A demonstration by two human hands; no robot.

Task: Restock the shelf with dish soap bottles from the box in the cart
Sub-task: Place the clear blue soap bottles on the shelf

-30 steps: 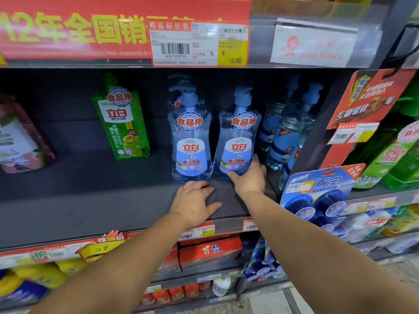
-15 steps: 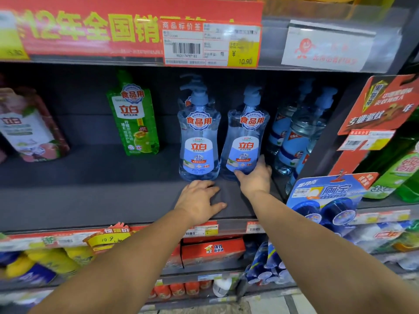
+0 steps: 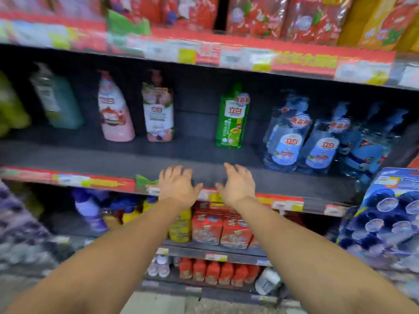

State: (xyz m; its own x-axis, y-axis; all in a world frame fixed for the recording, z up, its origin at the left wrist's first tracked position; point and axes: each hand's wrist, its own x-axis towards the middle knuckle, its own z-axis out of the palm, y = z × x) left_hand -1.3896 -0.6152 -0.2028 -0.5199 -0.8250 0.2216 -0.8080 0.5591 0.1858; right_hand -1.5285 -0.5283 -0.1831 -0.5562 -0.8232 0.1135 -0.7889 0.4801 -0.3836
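On shelf (image 3: 113,159) — dish soap bottles (image 3: 286,141) upright

We are standing in a shop aisle, facing tiers of dark metal shelves (image 3: 204,159) stocked with rows of packaged cleaning goods. Red and yellow price strips (image 3: 278,201) run along every shelf edge, and the same blue soap bottles (image 3: 286,141), red packs (image 3: 222,230) and refill pouches (image 3: 233,116) sit in repeated ranks, labels facing out.
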